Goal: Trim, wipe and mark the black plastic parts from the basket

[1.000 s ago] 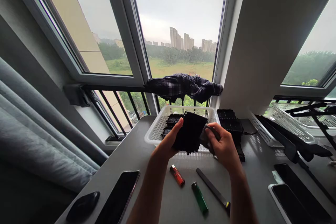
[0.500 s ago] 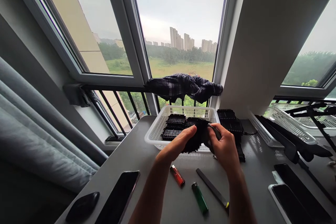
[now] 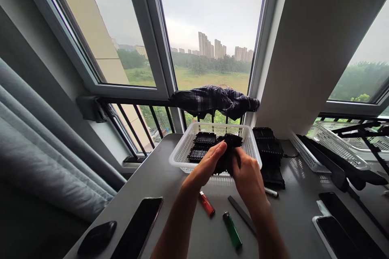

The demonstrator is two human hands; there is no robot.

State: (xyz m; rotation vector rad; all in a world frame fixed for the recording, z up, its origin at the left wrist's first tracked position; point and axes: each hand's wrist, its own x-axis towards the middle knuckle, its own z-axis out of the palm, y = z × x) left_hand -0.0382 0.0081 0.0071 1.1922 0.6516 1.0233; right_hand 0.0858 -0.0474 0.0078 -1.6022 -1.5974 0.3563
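A dark piece with a jagged edge (image 3: 223, 163) is held between my two hands over the front rim of a white basket (image 3: 179, 161). My left hand (image 3: 208, 163) grips its left side, thumb uppermost. My right hand (image 3: 247, 170) is closed at its right side, fingers wrapped round and partly hidden; the dark shapes merge there, so I cannot make out a separate object in it. Inside the basket lie black ridged pieces (image 3: 198, 153). More black pieces (image 3: 269, 148) lie in a row right of the basket.
A red lighter (image 3: 207, 204), a green lighter (image 3: 232, 230) and a flat dark strip (image 3: 241, 213) lie in front. At left are a phone (image 3: 138, 226) and a black mouse (image 3: 97, 238). A white pen (image 3: 271, 192) and more phones (image 3: 334, 234) are at right.
My right hand has moved left and inward against the dark piece, its fingers turned more downward. The white pen now shows beside my right wrist. The view has shifted slightly.
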